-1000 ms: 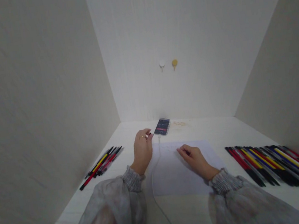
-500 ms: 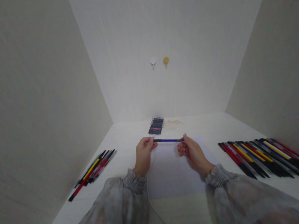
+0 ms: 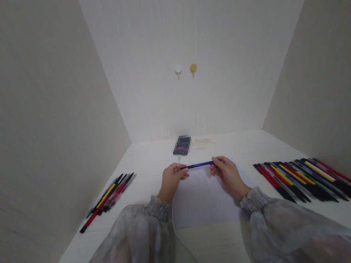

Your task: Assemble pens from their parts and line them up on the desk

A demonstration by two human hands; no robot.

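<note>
A white hook (image 3: 178, 70) and a yellow hook (image 3: 193, 67) sit on the back wall (image 3: 147, 74) — below, a phone (image 3: 181, 147) on the bench (image 3: 243, 143).

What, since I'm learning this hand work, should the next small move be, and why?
Perhaps hold the right hand steady and ease the left hand gently outward: they pinch the blue pen near opposite ends, above the white paper, which would suit a straight pull. I can't make out the ends themselves.
</note>
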